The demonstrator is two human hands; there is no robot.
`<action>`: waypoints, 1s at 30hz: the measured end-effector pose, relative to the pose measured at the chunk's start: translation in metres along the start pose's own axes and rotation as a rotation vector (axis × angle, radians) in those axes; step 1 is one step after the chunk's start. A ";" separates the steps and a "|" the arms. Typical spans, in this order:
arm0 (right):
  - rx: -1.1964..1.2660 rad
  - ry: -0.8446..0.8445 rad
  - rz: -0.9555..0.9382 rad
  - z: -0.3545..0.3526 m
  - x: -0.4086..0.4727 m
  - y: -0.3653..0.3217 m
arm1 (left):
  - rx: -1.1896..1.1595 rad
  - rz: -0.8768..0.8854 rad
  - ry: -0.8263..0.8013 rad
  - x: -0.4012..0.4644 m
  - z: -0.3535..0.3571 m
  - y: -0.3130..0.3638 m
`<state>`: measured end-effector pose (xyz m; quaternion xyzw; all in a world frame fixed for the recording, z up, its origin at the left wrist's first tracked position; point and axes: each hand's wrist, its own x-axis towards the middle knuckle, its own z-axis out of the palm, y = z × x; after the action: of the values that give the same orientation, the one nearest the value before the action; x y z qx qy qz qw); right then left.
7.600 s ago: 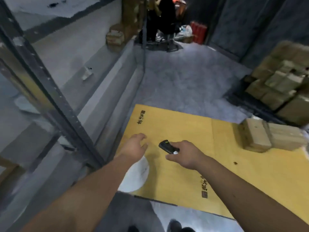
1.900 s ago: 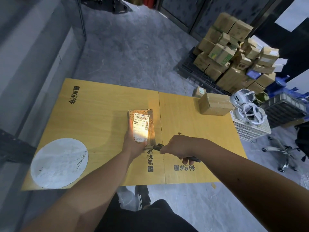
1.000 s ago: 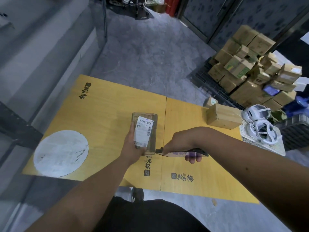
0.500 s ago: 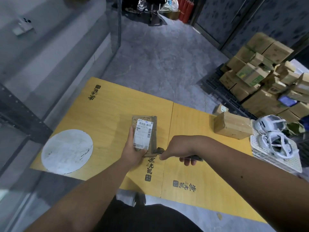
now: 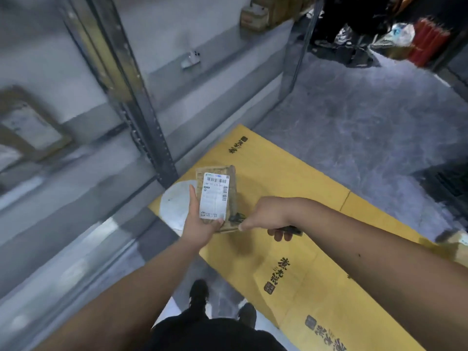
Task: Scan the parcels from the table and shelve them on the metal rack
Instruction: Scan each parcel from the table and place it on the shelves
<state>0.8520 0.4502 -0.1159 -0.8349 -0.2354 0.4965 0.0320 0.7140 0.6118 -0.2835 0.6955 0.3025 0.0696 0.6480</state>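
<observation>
My left hand (image 5: 198, 222) grips a small brown parcel (image 5: 231, 181) with a white barcode label, held above the left end of the yellow table (image 5: 291, 188). My right hand (image 5: 266, 216) holds a black handheld scanner (image 5: 236, 218), its tip right beside the parcel's lower edge. The grey metal rack (image 5: 141, 117) fills the left of the view, its upright post just beyond the parcel. A labelled parcel (image 5: 30, 125) lies blurred on a rack shelf at far left.
A small white object (image 5: 191, 59) lies on a rack shelf and cardboard boxes (image 5: 254, 16) sit further back. Another parcel (image 5: 455, 241) shows at the table's right edge. Bags and red items (image 5: 428, 44) stand on the grey floor at the back.
My view has swung left toward the rack. The parcel in my left hand now hangs over the table's left end; the box stack and white basket have left the view.
</observation>
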 end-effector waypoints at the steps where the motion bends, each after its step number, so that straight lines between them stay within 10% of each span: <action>1: -0.041 -0.001 -0.047 -0.003 0.002 -0.019 | -0.001 0.016 0.052 -0.005 -0.018 0.007; 13: -0.273 0.022 -0.358 0.005 0.036 -0.253 | -0.047 0.086 0.575 -0.009 -0.230 0.036; 30: -0.274 0.126 -0.262 -0.062 0.098 -0.403 | -0.094 0.242 0.589 0.136 -0.358 0.074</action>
<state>0.7975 0.8604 -0.0491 -0.8231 -0.4048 0.3983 -0.0028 0.6732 0.9906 -0.1998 0.6458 0.3885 0.3586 0.5509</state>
